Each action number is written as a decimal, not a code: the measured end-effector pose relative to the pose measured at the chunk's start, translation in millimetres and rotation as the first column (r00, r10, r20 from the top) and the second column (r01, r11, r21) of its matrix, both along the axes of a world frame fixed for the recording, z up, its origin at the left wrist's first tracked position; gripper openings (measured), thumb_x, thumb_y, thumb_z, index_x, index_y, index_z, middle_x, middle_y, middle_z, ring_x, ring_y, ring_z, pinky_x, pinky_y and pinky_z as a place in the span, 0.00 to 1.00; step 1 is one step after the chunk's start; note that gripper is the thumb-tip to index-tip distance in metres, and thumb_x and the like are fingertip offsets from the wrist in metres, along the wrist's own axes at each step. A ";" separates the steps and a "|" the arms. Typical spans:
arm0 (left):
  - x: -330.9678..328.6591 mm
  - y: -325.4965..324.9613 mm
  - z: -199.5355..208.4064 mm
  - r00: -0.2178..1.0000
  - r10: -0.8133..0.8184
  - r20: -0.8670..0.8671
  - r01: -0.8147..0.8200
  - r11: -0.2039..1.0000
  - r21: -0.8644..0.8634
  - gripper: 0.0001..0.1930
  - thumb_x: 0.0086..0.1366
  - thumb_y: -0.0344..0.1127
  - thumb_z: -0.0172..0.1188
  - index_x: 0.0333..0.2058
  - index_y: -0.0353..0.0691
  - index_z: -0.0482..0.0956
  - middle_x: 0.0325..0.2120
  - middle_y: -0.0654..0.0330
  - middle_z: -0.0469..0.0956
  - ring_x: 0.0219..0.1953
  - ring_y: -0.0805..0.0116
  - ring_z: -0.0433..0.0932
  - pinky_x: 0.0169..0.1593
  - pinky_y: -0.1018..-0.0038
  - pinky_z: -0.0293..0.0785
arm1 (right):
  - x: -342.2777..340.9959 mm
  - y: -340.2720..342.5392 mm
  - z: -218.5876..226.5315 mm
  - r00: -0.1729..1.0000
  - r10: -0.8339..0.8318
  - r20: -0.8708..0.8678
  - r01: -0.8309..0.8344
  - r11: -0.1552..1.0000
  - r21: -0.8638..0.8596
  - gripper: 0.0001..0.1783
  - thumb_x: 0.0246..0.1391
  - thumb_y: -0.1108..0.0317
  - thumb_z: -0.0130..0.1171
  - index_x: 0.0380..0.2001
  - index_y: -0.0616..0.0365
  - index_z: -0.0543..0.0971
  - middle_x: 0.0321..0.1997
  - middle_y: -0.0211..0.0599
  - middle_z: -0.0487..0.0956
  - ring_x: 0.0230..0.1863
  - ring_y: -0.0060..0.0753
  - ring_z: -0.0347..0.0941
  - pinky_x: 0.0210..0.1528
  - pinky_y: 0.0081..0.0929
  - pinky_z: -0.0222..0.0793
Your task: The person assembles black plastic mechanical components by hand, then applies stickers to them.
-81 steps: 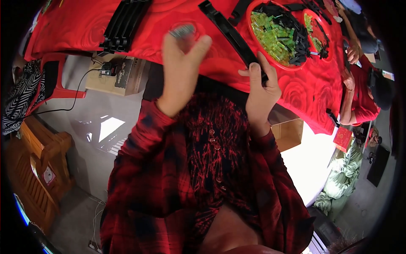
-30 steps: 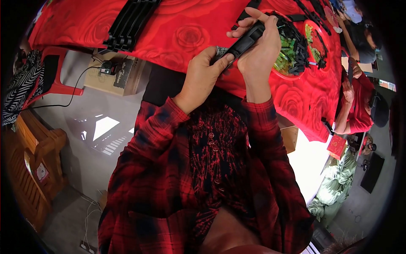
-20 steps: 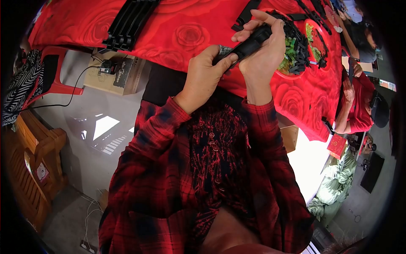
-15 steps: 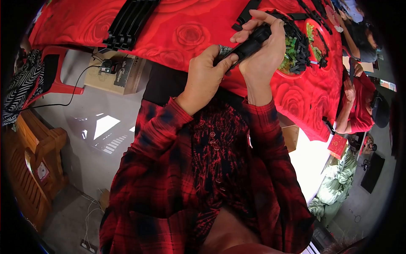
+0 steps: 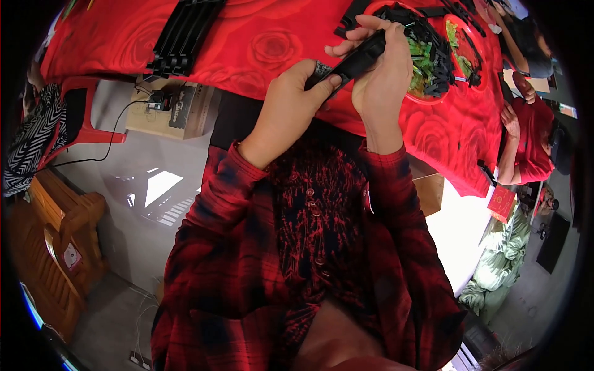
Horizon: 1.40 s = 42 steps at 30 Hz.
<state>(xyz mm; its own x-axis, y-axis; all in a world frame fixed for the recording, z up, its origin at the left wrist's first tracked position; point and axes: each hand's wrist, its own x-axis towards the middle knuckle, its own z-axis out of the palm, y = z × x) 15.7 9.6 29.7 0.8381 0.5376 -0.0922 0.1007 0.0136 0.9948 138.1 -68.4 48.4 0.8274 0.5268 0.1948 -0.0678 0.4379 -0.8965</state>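
Observation:
A long black plastic part (image 5: 359, 60) slants between my two hands, above the near edge of the table. My left hand (image 5: 284, 111) is closed on its lower end, thumb lying on top and a dark band on the index finger. The upper end lies against the palm of my right hand (image 5: 387, 89), whose fingers reach behind and past it. Just right of that hand is a red tray (image 5: 426, 99) heaped with small black pieces (image 5: 436, 59) and green pieces (image 5: 421, 52).
Several long black parts (image 5: 185, 37) lie side by side at the table's far left. A second red tray (image 5: 465, 31) holds green and black bits. At the right sits a person in red (image 5: 535, 133). Below the table's left edge stands a cardboard box (image 5: 176, 117), near a red chair (image 5: 83, 111).
Both hands and the black part have shifted slightly left. The view has tilted a little. The right-hand person's hands have moved apart.

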 end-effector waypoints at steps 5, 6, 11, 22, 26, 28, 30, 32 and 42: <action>-0.6 7.2 0.8 0.992 -0.115 0.054 0.126 0.934 -0.334 0.09 0.67 0.33 0.61 0.34 0.33 0.76 0.25 0.65 0.78 0.25 0.79 0.74 0.29 0.80 0.69 | 6.5 -4.2 -6.9 0.999 0.006 0.033 -0.003 0.995 -0.097 0.30 0.73 0.48 0.36 0.48 0.70 0.73 0.38 0.48 0.79 0.35 0.42 0.81 0.43 0.39 0.81; -1.2 7.5 -0.1 0.992 -0.119 0.052 0.130 0.933 -0.335 0.09 0.67 0.33 0.61 0.34 0.33 0.76 0.25 0.65 0.78 0.25 0.79 0.74 0.29 0.80 0.69 | 7.6 -4.5 -8.6 0.999 0.019 0.038 -0.014 0.993 -0.119 0.31 0.73 0.48 0.37 0.49 0.71 0.73 0.39 0.49 0.79 0.36 0.43 0.82 0.42 0.37 0.81; -2.5 8.7 -2.3 0.990 -0.130 0.060 0.143 0.898 -0.415 0.09 0.68 0.34 0.60 0.36 0.32 0.77 0.27 0.64 0.80 0.28 0.79 0.75 0.33 0.80 0.71 | 8.0 -3.3 -11.5 0.999 0.014 0.049 -0.008 0.992 -0.123 0.31 0.73 0.48 0.37 0.49 0.71 0.73 0.39 0.49 0.79 0.35 0.43 0.82 0.42 0.37 0.81; -6.5 -9.6 -13.6 0.991 0.039 0.130 -0.018 0.988 -0.154 0.13 0.66 0.37 0.66 0.30 0.32 0.75 0.19 0.66 0.74 0.26 0.84 0.67 0.28 0.78 0.65 | -4.1 -3.8 6.1 0.999 0.026 -0.032 -0.025 0.999 0.029 0.25 0.70 0.53 0.39 0.42 0.68 0.75 0.32 0.44 0.77 0.26 0.39 0.78 0.34 0.36 0.79; -10.8 -13.0 -12.7 0.992 0.072 0.107 -0.069 0.997 -0.031 0.13 0.65 0.36 0.67 0.30 0.32 0.76 0.20 0.67 0.74 0.26 0.85 0.66 0.27 0.79 0.65 | -13.9 -3.0 14.6 0.996 0.041 -0.075 -0.032 0.994 0.107 0.21 0.68 0.56 0.40 0.36 0.66 0.73 0.26 0.43 0.76 0.21 0.34 0.74 0.28 0.31 0.74; -12.6 -19.2 -8.6 0.989 0.093 0.118 -0.080 0.991 -0.107 0.13 0.64 0.35 0.68 0.31 0.32 0.76 0.20 0.67 0.74 0.25 0.85 0.66 0.27 0.79 0.65 | -16.1 -3.8 14.9 0.997 0.051 -0.061 -0.043 0.991 0.130 0.20 0.67 0.57 0.41 0.35 0.65 0.72 0.24 0.42 0.75 0.19 0.32 0.72 0.26 0.30 0.73; -14.6 -21.7 -7.5 0.985 0.115 0.127 -0.091 0.979 -0.183 0.12 0.64 0.35 0.68 0.31 0.32 0.77 0.20 0.68 0.74 0.25 0.85 0.66 0.27 0.80 0.65 | -18.6 -5.0 15.5 0.998 0.059 0.012 -0.060 0.994 0.089 0.19 0.67 0.58 0.41 0.33 0.64 0.71 0.21 0.41 0.73 0.18 0.31 0.72 0.25 0.27 0.70; -16.6 -23.2 -10.5 0.987 0.101 0.127 -0.066 0.964 -0.258 0.11 0.63 0.34 0.69 0.33 0.32 0.78 0.20 0.68 0.74 0.24 0.85 0.67 0.27 0.81 0.66 | -21.2 -9.5 17.7 0.995 0.070 0.071 -0.074 0.996 0.046 0.18 0.68 0.58 0.39 0.33 0.62 0.69 0.23 0.40 0.72 0.19 0.34 0.70 0.25 0.32 0.70; -2.6 12.0 -14.9 0.969 -0.237 0.063 0.238 0.849 -0.472 0.10 0.70 0.34 0.57 0.41 0.31 0.77 0.34 0.56 0.82 0.34 0.71 0.80 0.39 0.77 0.76 | 3.4 -9.0 -20.9 0.998 -0.016 -0.059 0.011 0.996 -0.091 0.23 0.71 0.54 0.41 0.41 0.65 0.74 0.32 0.43 0.77 0.30 0.38 0.78 0.37 0.39 0.79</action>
